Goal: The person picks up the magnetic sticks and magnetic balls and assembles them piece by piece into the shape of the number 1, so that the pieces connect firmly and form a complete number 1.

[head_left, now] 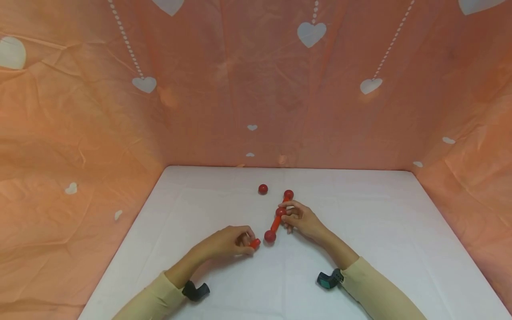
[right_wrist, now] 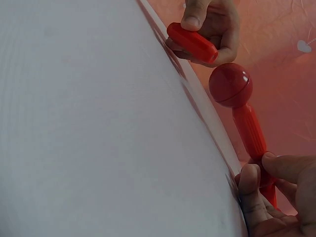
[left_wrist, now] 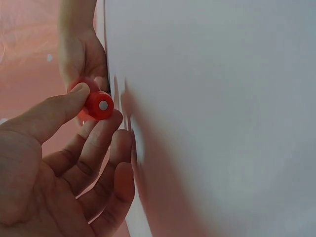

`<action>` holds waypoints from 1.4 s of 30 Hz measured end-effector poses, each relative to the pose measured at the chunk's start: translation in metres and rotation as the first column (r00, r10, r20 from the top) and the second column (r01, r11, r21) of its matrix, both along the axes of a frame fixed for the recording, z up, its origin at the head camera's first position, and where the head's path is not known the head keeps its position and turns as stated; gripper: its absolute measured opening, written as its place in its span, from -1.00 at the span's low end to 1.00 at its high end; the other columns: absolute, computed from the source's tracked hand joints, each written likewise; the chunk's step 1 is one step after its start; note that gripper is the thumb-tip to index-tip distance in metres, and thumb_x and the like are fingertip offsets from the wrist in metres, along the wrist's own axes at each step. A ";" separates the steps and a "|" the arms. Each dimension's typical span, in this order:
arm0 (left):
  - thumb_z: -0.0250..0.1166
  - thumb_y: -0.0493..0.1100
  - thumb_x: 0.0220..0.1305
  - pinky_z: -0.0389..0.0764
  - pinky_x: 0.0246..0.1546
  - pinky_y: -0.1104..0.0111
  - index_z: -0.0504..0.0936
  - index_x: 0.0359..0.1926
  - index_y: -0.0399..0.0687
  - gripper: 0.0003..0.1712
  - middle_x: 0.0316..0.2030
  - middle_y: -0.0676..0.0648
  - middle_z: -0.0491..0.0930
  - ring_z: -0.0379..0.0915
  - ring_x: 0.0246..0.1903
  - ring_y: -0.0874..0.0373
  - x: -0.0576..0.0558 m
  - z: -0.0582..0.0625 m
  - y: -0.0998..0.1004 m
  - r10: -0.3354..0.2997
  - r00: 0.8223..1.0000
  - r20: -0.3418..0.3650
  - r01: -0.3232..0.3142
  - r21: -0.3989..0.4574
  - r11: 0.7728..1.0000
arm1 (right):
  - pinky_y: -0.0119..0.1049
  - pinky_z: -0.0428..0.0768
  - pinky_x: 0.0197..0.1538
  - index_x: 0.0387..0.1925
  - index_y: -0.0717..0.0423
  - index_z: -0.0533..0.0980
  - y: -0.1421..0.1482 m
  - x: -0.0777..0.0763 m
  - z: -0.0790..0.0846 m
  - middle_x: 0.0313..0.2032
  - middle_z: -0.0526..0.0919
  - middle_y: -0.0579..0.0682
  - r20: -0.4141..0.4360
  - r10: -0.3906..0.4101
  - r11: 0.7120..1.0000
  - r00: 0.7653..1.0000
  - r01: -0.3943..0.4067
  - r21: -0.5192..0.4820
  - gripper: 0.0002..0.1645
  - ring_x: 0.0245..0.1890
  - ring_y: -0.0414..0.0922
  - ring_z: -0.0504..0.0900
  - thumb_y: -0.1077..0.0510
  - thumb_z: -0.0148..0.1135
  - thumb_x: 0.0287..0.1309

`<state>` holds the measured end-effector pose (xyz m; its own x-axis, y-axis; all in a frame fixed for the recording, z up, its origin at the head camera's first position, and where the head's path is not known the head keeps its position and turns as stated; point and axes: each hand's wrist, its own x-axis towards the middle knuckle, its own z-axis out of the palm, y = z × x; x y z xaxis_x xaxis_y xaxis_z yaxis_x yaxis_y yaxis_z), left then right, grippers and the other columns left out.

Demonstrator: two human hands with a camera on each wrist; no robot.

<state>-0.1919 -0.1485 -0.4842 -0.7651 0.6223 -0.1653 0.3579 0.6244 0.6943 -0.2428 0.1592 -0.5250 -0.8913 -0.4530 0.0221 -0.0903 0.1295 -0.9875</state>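
My left hand (head_left: 234, 241) pinches a short red rod (head_left: 255, 243) between thumb and fingers. A small silvery disc (left_wrist: 103, 105) shows on the rod's end in the left wrist view. With thumb and fingertips, my right hand (head_left: 306, 220) holds the middle ball (head_left: 281, 212) of a straight chain of red balls and rods. The chain's near ball (head_left: 270, 236) lies just right of the left hand's rod, with a small gap between them. A ribbed connecting rod (right_wrist: 249, 131) joins near and middle balls; the far ball (head_left: 288, 194) ends the chain beyond the right fingers.
A loose red ball (head_left: 262, 189) sits on the white tabletop (head_left: 208, 191), left of the chain's far end. Orange cloth (head_left: 240, 102) with pale hearts encloses the table at the back and sides. Dark wrist cameras (head_left: 196, 291) are worn on both wrists.
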 end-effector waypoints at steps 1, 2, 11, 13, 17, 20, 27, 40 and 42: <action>0.56 0.00 0.33 0.55 -0.22 0.38 0.67 -0.02 0.12 -0.70 -0.33 0.23 0.64 0.51 -0.28 0.25 0.001 0.000 0.001 0.003 1.000 0.005 -0.003 0.002 1.000 | -0.32 0.74 -0.26 0.37 0.29 0.45 0.000 0.000 0.000 -0.17 0.71 0.16 -0.003 0.001 1.000 1.000 -0.001 0.003 -0.51 -0.33 -0.07 0.66 0.30 0.28 0.50; 0.56 0.00 0.33 0.55 -0.22 0.37 0.67 -0.03 0.13 -0.71 -0.33 0.23 0.64 0.51 -0.28 0.25 0.001 0.000 0.002 0.007 1.000 0.012 -0.007 0.004 1.000 | -0.32 0.74 -0.26 0.37 0.29 0.45 0.000 0.000 0.000 -0.17 0.71 0.17 -0.005 0.002 1.000 1.000 -0.002 0.006 -0.51 -0.34 -0.06 0.66 0.30 0.29 0.50; 0.55 -0.05 0.34 0.56 -0.23 0.38 0.67 -0.06 0.09 -0.74 -0.38 0.21 0.66 0.54 -0.33 0.25 0.005 0.000 0.010 0.020 0.997 0.068 -0.023 0.038 0.999 | -0.32 0.74 -0.26 0.38 0.29 0.45 -0.001 0.000 0.002 -0.19 0.69 0.20 -0.016 0.002 1.000 1.000 -0.002 0.021 -0.51 -0.34 -0.06 0.66 0.30 0.27 0.51; 0.55 -0.06 0.34 0.56 -0.22 0.38 0.68 -0.06 0.08 -0.75 -0.39 0.21 0.68 0.55 -0.34 0.25 0.005 -0.001 0.011 0.017 0.997 0.078 -0.021 0.048 0.999 | -0.32 0.73 -0.27 0.38 0.29 0.45 -0.001 0.000 0.002 -0.19 0.69 0.20 -0.014 0.000 1.000 1.000 0.000 0.022 -0.51 -0.34 -0.06 0.66 0.31 0.26 0.51; 0.55 -0.05 0.35 0.57 -0.21 0.38 0.68 -0.06 0.09 -0.75 -0.40 0.22 0.70 0.56 -0.34 0.25 0.006 -0.003 0.012 0.012 0.995 0.100 -0.018 0.066 0.998 | -0.33 0.73 -0.27 0.38 0.30 0.44 -0.001 0.001 0.004 -0.21 0.69 0.19 -0.009 -0.004 1.000 1.000 0.004 0.021 -0.50 -0.34 -0.07 0.66 0.31 0.26 0.51; 0.55 -0.04 0.35 0.56 -0.21 0.38 0.69 -0.05 0.08 -0.75 -0.40 0.21 0.71 0.56 -0.35 0.25 0.006 -0.004 0.013 0.010 0.995 0.104 -0.018 0.072 0.997 | -0.33 0.73 -0.27 0.38 0.30 0.44 -0.002 0.001 0.005 -0.24 0.68 0.20 -0.010 -0.005 1.000 1.000 0.005 0.026 -0.50 -0.35 -0.06 0.66 0.31 0.26 0.51; 0.54 -0.02 0.36 0.54 -0.24 0.37 0.70 -0.07 0.07 -0.76 -0.41 0.19 0.70 0.55 -0.36 0.26 0.008 -0.007 0.017 0.039 0.992 0.119 -0.048 0.076 0.996 | -0.32 0.73 -0.26 0.37 0.28 0.45 -0.001 0.002 0.006 -0.17 0.63 0.19 -0.013 -0.015 0.999 1.000 0.016 0.038 -0.53 -0.31 -0.03 0.66 0.34 0.21 0.52; 0.54 -0.05 0.36 0.56 -0.38 0.40 0.71 -0.11 -0.01 -0.77 -0.41 0.13 0.69 0.54 -0.39 0.24 0.011 -0.008 0.024 0.061 0.984 0.169 -0.081 0.116 0.990 | -0.32 0.73 -0.27 0.38 0.29 0.45 0.000 0.002 0.005 -0.16 0.65 0.20 -0.014 -0.008 1.000 1.000 0.008 0.021 -0.53 -0.33 -0.05 0.66 0.33 0.22 0.52; 0.53 -0.05 0.37 0.56 -0.37 0.40 0.71 -0.10 -0.01 -0.77 -0.42 0.12 0.70 0.54 -0.40 0.23 0.011 -0.009 0.024 0.061 0.983 0.174 -0.082 0.116 0.990 | -0.32 0.73 -0.27 0.39 0.29 0.45 -0.001 0.002 0.004 -0.17 0.66 0.18 -0.008 -0.005 1.000 1.000 0.006 0.012 -0.51 -0.33 -0.06 0.66 0.31 0.25 0.52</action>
